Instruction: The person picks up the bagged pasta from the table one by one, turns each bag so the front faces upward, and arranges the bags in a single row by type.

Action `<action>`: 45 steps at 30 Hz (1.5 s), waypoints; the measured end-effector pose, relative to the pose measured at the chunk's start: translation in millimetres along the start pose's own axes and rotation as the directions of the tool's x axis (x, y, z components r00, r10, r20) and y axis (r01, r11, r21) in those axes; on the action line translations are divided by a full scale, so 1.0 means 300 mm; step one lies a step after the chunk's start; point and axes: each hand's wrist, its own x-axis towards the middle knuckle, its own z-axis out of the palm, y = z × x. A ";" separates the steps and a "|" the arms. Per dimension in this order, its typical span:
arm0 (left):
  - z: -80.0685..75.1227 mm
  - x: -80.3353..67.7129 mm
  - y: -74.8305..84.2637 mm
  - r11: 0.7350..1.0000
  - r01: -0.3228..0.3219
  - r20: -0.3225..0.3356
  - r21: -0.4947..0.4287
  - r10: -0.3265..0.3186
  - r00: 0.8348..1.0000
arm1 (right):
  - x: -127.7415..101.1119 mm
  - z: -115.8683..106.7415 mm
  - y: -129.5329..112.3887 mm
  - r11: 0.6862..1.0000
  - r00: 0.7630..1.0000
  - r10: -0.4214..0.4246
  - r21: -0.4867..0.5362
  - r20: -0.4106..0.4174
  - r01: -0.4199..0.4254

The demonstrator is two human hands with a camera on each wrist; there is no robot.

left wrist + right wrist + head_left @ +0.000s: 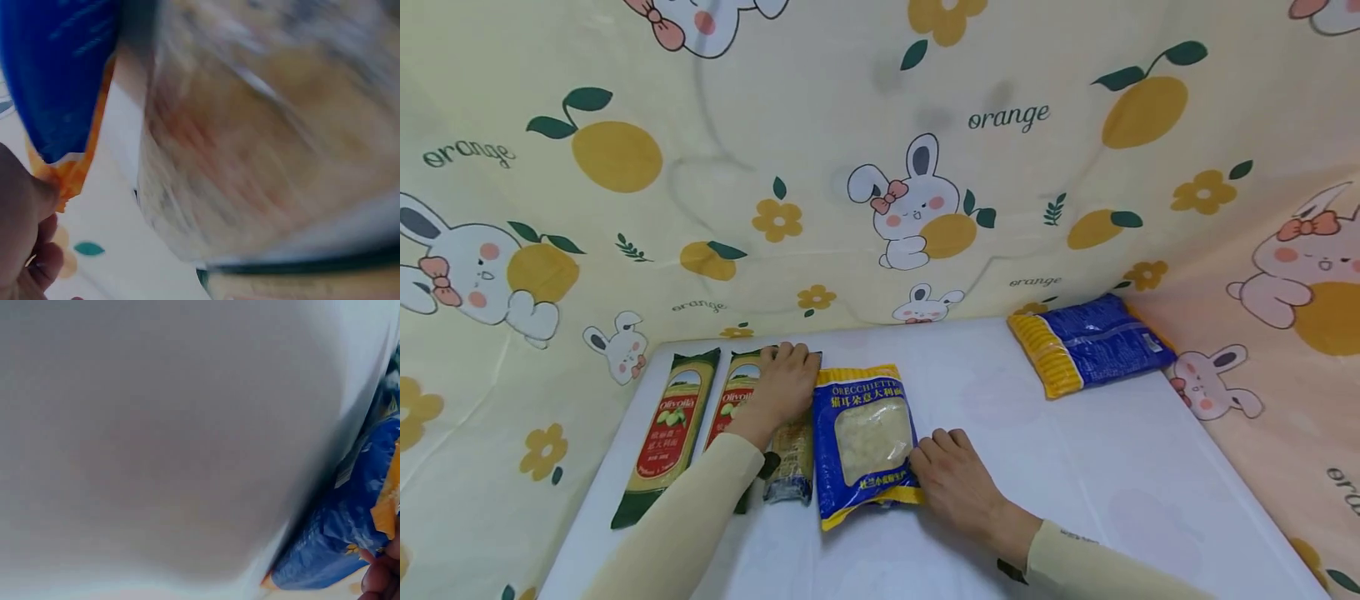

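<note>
A blue and yellow bag of orecchiette pasta lies front up on the white table, its clear window showing pale pasta. My left hand reaches over to its top left corner; in the left wrist view the thumb and fingers pinch the yellow corner. At the bag's lower right edge, my right hand grips the side, and the right wrist view has its fingertips on the blue film. Under the left forearm, a clear packet is partly covered, just left of the bag.
Two green, red and gold spaghetti packets lie side by side on the left, the second partly behind my left arm. Another blue and yellow bag lies at the back right. A rabbit-and-orange patterned cloth hangs behind the table.
</note>
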 end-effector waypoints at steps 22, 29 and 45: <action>-0.050 0.164 0.337 0.983 -0.009 -0.017 -0.185 0.006 1.000 | -0.014 0.042 0.158 0.996 0.989 0.069 -0.058 0.132 -0.062; 0.001 0.115 0.507 0.944 -0.026 0.225 -0.328 0.105 0.969 | -0.056 0.026 0.178 0.998 0.992 0.063 -0.016 0.113 -0.061; 0.077 0.065 0.489 0.970 0.015 0.255 -0.243 0.049 0.966 | -0.131 -0.006 0.395 0.972 0.967 0.235 0.006 0.096 -0.237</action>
